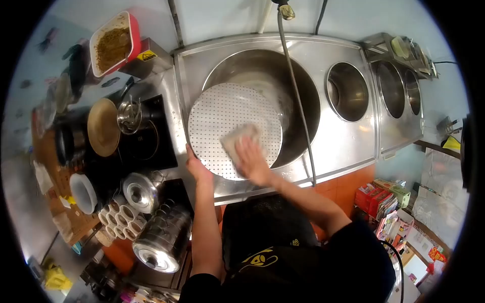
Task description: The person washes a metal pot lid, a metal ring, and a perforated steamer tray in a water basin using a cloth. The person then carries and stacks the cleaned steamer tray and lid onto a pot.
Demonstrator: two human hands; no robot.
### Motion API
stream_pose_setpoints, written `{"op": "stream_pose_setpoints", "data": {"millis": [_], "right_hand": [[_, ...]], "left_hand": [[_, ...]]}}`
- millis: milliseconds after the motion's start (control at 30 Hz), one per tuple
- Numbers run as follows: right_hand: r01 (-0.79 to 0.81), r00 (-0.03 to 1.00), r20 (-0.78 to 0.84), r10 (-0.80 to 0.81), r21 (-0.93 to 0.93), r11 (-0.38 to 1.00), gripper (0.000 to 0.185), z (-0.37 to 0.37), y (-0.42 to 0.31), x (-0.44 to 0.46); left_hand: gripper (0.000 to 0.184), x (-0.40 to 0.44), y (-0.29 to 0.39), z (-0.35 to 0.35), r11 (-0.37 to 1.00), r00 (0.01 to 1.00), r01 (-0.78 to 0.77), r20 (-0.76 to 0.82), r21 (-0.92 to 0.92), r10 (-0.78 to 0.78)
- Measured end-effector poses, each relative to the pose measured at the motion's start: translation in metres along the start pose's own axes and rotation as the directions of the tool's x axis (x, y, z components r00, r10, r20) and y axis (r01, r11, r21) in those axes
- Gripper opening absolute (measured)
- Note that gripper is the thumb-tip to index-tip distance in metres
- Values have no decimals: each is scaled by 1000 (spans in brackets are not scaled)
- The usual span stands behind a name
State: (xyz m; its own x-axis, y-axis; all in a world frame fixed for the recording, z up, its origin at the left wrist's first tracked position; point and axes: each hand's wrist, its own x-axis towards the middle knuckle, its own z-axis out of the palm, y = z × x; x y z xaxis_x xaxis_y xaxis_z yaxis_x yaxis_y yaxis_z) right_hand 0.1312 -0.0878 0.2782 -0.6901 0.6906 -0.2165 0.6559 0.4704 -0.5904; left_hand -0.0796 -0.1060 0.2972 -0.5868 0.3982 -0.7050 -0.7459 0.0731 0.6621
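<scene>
A round, perforated metal plate (pixel 217 116) lies tilted over the left part of a large round steel basin (pixel 303 96). At its lower left edge, my left hand (pixel 198 166) grips the rim, with the fingers partly hidden. Pressed flat on the plate's lower right area is my right hand (pixel 251 160), over a beige cloth (pixel 232 144). That hand is slightly blurred.
A dark hose (pixel 298 96) hangs across the basin. Round wells (pixel 347 92) are set in the steel counter (pixel 318 55) on the right. To the left are a black cooktop (pixel 164 146), a wooden-looking round lid (pixel 103 127), a red-rimmed container (pixel 135 38) and steel pots (pixel 164 235).
</scene>
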Motion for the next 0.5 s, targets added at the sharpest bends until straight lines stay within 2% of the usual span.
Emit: {"op": "stream_pose_setpoints", "data": {"millis": [33,100,133,200,233,267,333,367,400,433,467,500], "right_hand": [[14,1000,11,-15,53,998,69,6,-18,-33],[53,994,96,-51,-21,998,70,-3,-51,-58],[101,991,87,-104,34,994,71,-7,-55,-48],[191,977,62,-202,158,969,73,-11,-66,-10],[271,962,-61,-264,141,952,72,-16,-71,24],[344,930,-178,-321,114,932,70,-22,-72,62],[307,860,-416,-296,-42,951,64,-10,-33,143],[212,933,-298,-202,1,977,67,-25,1,171],[89,960,-274,-66,73,993,64,-25,41,195],[107,962,-196,-190,-372,922,63,-29,79,188],[-53,987,-153,46,-38,998,63,-45,92,168],[-121,985,-124,119,-15,992,64,-50,105,135]], "left_hand": [[46,-2,-1,0,1000,1000,17,1,-18,-17],[47,0,-1,-1,998,999,39,14,-57,-38],[49,5,-5,-10,994,993,57,111,-90,-46],[50,10,-8,-28,981,999,38,8,191,-40],[51,12,-7,-27,946,999,26,-34,322,-16],[51,9,-8,-25,971,1000,25,9,239,-28],[52,-5,-10,-15,997,994,40,96,61,-46],[52,-15,-9,-13,998,989,62,133,-23,-58],[50,-25,-2,-4,995,987,87,139,-50,-79],[50,-21,-4,-7,997,989,63,132,-32,-59],[50,-15,-6,-13,999,991,41,125,-14,-39],[49,-10,-6,-15,1000,992,20,123,-3,-19]]}}
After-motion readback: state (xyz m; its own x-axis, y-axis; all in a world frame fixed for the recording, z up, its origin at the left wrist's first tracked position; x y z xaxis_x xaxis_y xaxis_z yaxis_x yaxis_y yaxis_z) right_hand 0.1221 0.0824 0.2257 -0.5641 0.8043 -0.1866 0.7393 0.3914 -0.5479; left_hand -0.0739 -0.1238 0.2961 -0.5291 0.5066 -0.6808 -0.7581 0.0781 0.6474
